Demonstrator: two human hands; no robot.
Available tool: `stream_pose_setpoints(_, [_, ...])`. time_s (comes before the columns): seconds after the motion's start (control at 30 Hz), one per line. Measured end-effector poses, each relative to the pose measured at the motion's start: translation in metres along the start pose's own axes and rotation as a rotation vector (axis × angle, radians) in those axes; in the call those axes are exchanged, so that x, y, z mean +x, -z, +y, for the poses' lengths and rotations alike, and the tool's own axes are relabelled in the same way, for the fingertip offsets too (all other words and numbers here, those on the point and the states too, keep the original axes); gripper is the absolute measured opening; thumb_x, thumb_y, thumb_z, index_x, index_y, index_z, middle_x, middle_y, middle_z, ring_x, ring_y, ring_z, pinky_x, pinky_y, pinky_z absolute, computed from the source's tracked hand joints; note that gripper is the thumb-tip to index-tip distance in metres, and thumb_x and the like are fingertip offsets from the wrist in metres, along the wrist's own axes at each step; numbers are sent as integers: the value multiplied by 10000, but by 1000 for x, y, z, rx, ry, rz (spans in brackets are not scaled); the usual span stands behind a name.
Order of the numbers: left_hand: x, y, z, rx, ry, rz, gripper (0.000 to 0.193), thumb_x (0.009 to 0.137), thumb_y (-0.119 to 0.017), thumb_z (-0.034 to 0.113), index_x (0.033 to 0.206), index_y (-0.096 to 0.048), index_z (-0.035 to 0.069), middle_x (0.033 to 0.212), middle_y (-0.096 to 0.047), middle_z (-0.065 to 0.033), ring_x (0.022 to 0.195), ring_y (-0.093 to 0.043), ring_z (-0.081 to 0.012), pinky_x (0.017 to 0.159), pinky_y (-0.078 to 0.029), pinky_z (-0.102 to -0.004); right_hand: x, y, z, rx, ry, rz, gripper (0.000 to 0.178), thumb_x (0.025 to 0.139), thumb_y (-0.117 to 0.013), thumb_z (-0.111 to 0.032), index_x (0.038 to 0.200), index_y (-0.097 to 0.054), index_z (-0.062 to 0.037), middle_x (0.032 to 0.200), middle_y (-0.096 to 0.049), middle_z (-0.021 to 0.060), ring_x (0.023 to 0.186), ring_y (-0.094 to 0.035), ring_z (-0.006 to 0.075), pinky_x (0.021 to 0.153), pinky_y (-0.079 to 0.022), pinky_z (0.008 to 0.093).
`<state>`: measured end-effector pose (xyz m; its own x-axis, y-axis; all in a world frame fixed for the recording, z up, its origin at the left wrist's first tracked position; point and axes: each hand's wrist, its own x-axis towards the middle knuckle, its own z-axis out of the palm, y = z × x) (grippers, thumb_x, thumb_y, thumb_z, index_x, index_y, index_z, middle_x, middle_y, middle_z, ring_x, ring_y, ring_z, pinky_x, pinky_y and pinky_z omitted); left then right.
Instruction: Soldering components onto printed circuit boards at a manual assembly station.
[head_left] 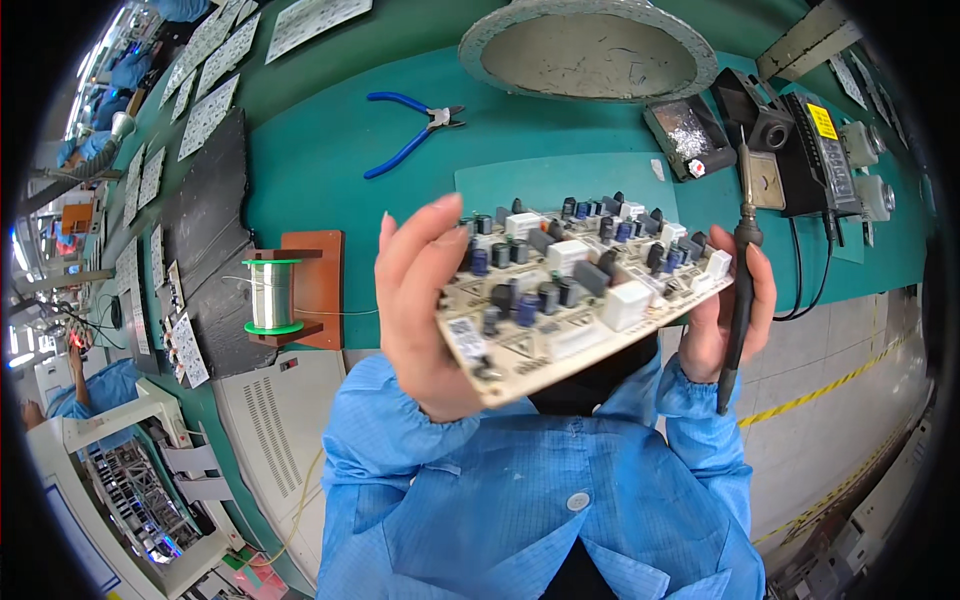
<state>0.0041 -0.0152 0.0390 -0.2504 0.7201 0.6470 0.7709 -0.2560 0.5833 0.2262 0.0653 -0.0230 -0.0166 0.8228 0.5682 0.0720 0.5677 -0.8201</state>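
A pale circuit board [545, 345], crowded with capacitors and white connectors, is held up tilted in front of my chest. My left hand [425, 310] grips its left edge, fingers reaching up behind it. At the right edge, my right hand [712, 325] is closed round the board's side and also holds a black soldering iron [738, 310]. The iron's tip points up and away, near its stand. Part of my right fingers is hidden by the board and the iron.
Blue-handled side cutters [410, 133] lie on the green mat beyond the board. A solder spool [272, 297] sits on a brown holder at left. Further right stand a solder dross tray [690, 135] and a black soldering station [820, 160]. A round fume hood [590, 55] overhangs the back.
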Motion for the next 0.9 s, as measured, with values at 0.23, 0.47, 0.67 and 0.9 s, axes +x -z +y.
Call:
stream_pose_setpoints(0.23, [-7, -15, -57, -403, -4, 181, 399, 737, -727, 80, 1003, -431, 50, 1048, -580, -172, 1003, -566, -275, 1028, -317, -538, -6, -9, -10, 172, -21, 80, 695, 782, -727, -175, 1345, -337, -59, 1294, -458, 275, 1175, -501, 376, 961, -440, 472])
stream_pose_setpoints(0.47, [-15, -21, -74, -709, 61, 120, 204, 866, -563, 9, 982, -400, 47, 1059, -564, -205, 1051, -540, -305, 1060, -304, -556, -9, -18, -10, 341, -374, 124, 578, 875, -608, -338, 1309, -381, -30, 1253, -484, 301, 1182, -499, 364, 978, -425, 471])
stream_pose_setpoints(0.67, [-13, -25, -84, -805, 40, 202, 205, 865, -572, 42, 983, -405, 50, 1061, -557, -219, 1044, -542, -328, 1050, -304, -582, -4, -22, -9, 353, -248, 21, 603, 876, -610, -344, 1329, -352, -41, 1284, -469, 279, 1181, -498, 358, 985, -417, 477])
stream_pose_setpoints(0.9, [-2, 40, -55, -400, 103, 348, 240, 884, -589, 154, 950, -368, 85, 832, -548, -167, 690, -578, -240, 739, -533, -453, -18, -20, -16, 291, -116, -197, 462, 874, -572, -137, 1292, -388, -65, 1279, -457, 299, 1120, -527, 405, 887, -476, 522])
